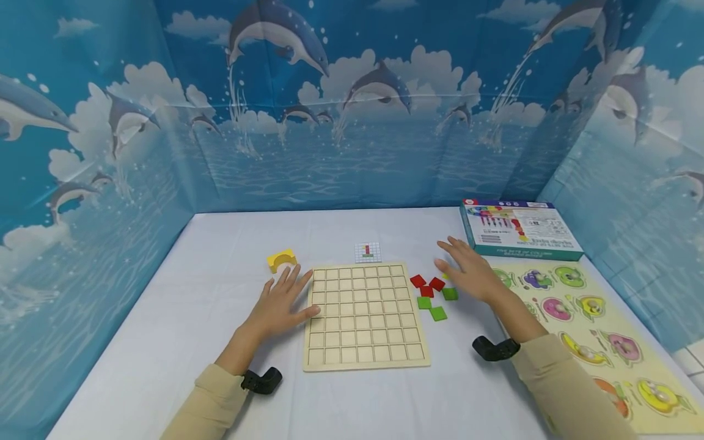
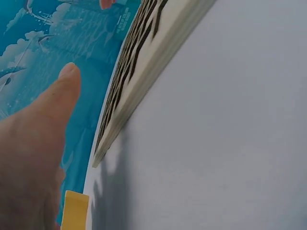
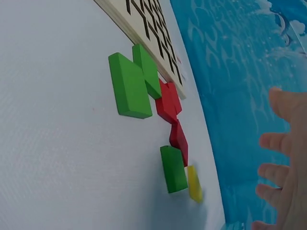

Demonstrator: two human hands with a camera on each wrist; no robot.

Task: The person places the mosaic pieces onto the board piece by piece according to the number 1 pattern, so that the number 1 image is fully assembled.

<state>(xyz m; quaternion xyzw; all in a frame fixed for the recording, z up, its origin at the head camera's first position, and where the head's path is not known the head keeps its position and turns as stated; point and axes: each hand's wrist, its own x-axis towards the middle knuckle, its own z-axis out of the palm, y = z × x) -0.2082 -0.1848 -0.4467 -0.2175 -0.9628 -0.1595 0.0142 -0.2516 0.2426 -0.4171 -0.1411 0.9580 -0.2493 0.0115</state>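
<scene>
A wooden grid board [image 1: 365, 315] with square cells lies on the white table. My left hand [image 1: 280, 304] is at the board's left edge, fingers spread and nothing held; whether it touches the edge I cannot tell. To the right of the board lie red square tiles [image 1: 426, 291], green square tiles [image 1: 438, 313] and a yellow tile [image 3: 194, 184], partly hidden in the head view. Over the far right side of these tiles hovers my right hand [image 1: 466, 269], its fingers extended and holding nothing. Behind the board is a small pattern card [image 1: 367, 252] showing coloured squares on a grid.
A yellow arch-shaped block [image 1: 282, 260] sits left of the board's far corner. At the back right lies a flat cardboard box [image 1: 519, 229]. A fruit picture board [image 1: 599, 330] extends along the right side, partly under the right forearm. A dolphin-print curtain [image 1: 352, 153] encloses the table.
</scene>
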